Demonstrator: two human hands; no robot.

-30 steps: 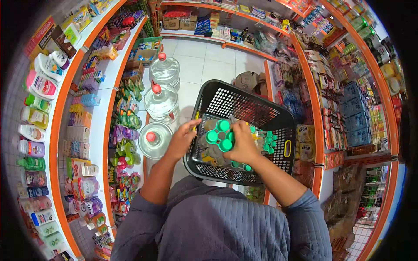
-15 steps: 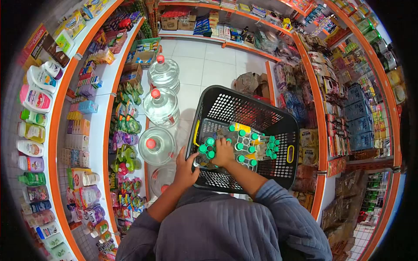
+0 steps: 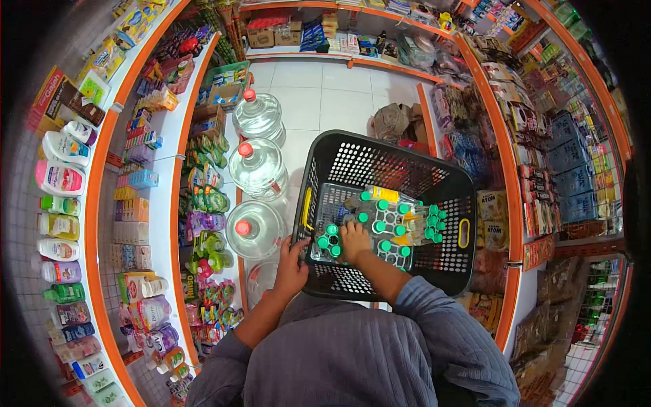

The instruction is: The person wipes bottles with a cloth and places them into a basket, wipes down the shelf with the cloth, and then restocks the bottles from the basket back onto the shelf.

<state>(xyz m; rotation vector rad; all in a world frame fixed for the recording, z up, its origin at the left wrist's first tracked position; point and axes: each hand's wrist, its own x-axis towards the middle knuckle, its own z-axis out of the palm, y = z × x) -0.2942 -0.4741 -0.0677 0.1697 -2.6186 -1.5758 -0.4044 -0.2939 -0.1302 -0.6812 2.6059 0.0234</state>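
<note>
**Head view: a small cluster of green-capped bottles (image 3: 328,241) sits between the left hand (image 3: 291,266) and the right hand (image 3: 355,245)**

From where I stand, the person leans over a black perforated basket (image 3: 408,153), its length running across the body from left to right. The small cluster is inside, at the basket's left end. Its caps face up, so the bottles seem to stand with their long axes running down towards the basket's bottom.

The right hand reaches into the basket, just to the right of that cluster, and is the nearer of the two. Its back is uppermost and its fingers point away from the body; the fingertips dip out of sight, so I cannot tell whether they pinch a bottle or only rest beside one.

The left hand is on the cluster's other side, at the basket's left rim, below the yellow handle (image 3: 307,208). Its fingers lie against the rim, slightly bent; how firmly they press, I cannot tell.

To the right of the right hand stand more bottles (image 3: 384,226), also green-capped, some showing yellow labels. Outside the basket, to its left, clear water jugs (image 3: 259,169) with red caps line the tiled floor (image 3: 325,91).
</note>
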